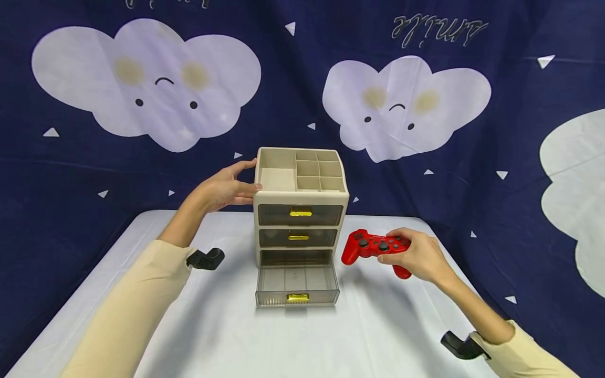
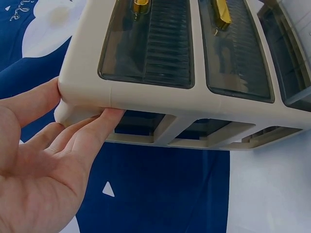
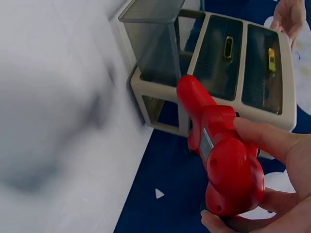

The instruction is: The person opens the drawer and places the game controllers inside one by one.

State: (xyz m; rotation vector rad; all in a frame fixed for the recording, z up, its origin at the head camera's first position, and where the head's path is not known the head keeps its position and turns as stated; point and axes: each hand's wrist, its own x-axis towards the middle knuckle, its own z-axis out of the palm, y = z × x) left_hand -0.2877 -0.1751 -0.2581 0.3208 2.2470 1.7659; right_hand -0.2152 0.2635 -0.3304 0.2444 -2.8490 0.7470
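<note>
A cream desktop organizer (image 1: 301, 197) stands upright, with divided compartments on top and three dark see-through drawers below. Its bottom drawer (image 1: 298, 281) is pulled out toward me, with nothing visible inside. At the organizer's upper left corner, my left hand (image 1: 221, 188) rests with fairly straight fingers; its thumb lies on the top edge and fingertips touch the side wall, as the left wrist view shows. My right hand (image 1: 420, 255) grips one end of a red game controller (image 1: 373, 244), just right of the organizer. The controller is above the table, sticks up in the head view.
A white cloth covers the table (image 1: 302, 341). Behind it hangs a dark blue curtain (image 1: 288, 94) with cloud and triangle prints. Gold handles (image 1: 300, 212) stick out from the drawer fronts. Black camera mounts (image 1: 206, 259) sit on both wrists.
</note>
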